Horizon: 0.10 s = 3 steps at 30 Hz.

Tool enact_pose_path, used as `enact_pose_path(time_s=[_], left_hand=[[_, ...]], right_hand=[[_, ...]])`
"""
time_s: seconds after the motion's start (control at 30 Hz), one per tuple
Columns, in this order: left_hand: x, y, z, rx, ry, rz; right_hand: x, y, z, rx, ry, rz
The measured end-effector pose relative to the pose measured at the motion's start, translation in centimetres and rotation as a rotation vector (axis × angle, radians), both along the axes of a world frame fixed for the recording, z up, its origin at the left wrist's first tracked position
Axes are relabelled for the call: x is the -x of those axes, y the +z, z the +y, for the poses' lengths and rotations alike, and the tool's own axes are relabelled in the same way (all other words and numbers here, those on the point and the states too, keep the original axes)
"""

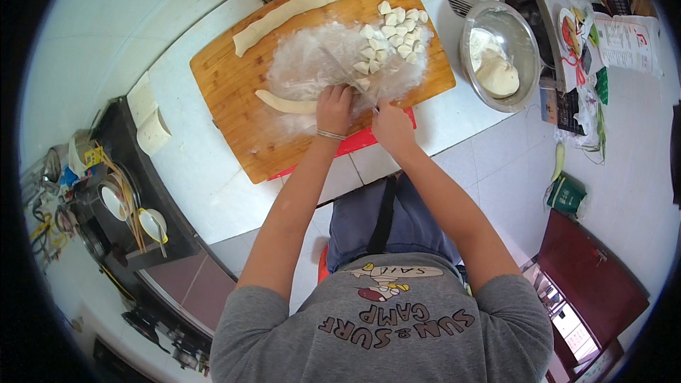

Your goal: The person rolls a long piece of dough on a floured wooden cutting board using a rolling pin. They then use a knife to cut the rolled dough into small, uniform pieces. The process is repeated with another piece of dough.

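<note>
On the floured wooden cutting board (230, 124), my left hand (334, 109) is closed over the right end of a short dough rope (285, 103). My right hand (393, 126) grips a knife (343, 66) by its handle, which the fingers mostly hide. The blade slants away to the far left across the flour, close beside my left fingertips. One cut dough piece lies against the blade. Several small dough pieces (403, 30) are clustered at the board's right side. A longer, uncut dough rope (308, 9) stretches along the far edge.
Right of the board stands a metal bowl (523, 94) with a dough lump (496, 76) and flour; a slotted utensil (461, 4) lies beside it. Something red (355, 142) shows under the board's near edge. At left, a dark counter (174, 207) carries bowls and chopsticks.
</note>
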<state>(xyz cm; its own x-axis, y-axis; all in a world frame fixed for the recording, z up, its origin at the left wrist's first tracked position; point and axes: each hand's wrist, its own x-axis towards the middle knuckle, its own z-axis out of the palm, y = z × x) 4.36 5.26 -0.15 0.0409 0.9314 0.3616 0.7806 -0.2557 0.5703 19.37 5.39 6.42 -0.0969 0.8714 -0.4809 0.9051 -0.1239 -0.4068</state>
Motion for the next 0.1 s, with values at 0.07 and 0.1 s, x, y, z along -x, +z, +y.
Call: enact_pose_path(time_s=[0.07,0.1], left_hand=[[0.15,-0.07,0.01,-0.021,-0.010,-0.002],[0.26,-0.10,-0.11,-0.020,-0.006,0.000]], right_hand=[[0.60,-0.06,0.45,0.030,-0.019,-0.021],[0.98,0.35,0.85,0.060,-0.032,-0.028]])
